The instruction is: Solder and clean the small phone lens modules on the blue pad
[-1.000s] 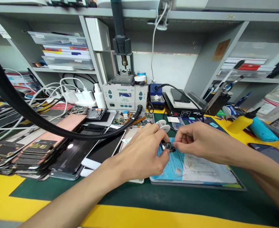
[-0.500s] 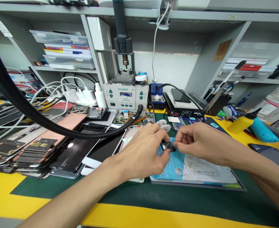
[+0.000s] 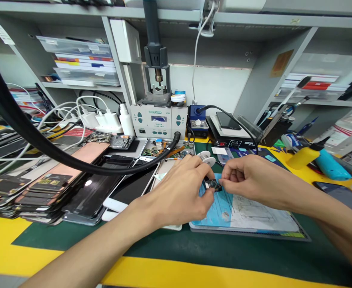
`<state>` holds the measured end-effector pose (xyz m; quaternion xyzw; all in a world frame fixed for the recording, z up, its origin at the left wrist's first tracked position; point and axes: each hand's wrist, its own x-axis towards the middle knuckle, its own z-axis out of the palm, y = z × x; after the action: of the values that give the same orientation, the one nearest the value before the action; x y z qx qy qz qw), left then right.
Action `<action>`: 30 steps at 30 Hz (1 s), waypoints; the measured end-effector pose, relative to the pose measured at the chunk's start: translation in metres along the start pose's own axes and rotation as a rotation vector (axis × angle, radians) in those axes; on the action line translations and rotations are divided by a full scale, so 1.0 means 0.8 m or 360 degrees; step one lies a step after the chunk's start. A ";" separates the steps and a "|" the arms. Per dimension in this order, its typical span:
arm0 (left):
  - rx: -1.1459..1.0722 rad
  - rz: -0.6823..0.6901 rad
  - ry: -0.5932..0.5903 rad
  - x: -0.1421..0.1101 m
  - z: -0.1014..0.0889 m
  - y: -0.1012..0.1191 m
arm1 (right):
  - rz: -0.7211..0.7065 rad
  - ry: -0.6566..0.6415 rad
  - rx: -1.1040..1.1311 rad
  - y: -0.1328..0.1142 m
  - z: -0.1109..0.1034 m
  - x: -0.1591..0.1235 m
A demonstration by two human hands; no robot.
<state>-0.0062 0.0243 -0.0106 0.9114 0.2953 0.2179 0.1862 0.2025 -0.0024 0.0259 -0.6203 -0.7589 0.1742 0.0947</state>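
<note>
Between my two hands is a small black camera module (image 3: 213, 184) with a round lens and a pale patch at its left side. My left hand (image 3: 183, 188) pinches it between thumb and fingers from the left. The thumb and forefinger of my right hand (image 3: 243, 176) are closed at its right edge; the other fingers are curled in. Below the part lies a blue and white printed sheet (image 3: 251, 212) on a flat grey-edged stack. A white spool (image 3: 206, 157) stands just behind my left fingers.
Stacked phone screens and frames (image 3: 53, 180) fill the left side. Behind are a tray of circuit boards (image 3: 183, 150) and a hot-air station (image 3: 155, 120). A thick black hose (image 3: 83, 165) arches across the left. Yellow (image 3: 303, 156) and blue bottles (image 3: 332, 164) lie at right, near a phone (image 3: 342, 198).
</note>
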 end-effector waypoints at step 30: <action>0.0020 0.0016 0.0015 0.000 -0.001 0.000 | -0.0004 -0.0009 0.0007 -0.001 0.002 -0.002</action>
<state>-0.0063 0.0245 -0.0102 0.9130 0.2929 0.2212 0.1781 0.2018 -0.0043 0.0250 -0.6187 -0.7595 0.1775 0.0941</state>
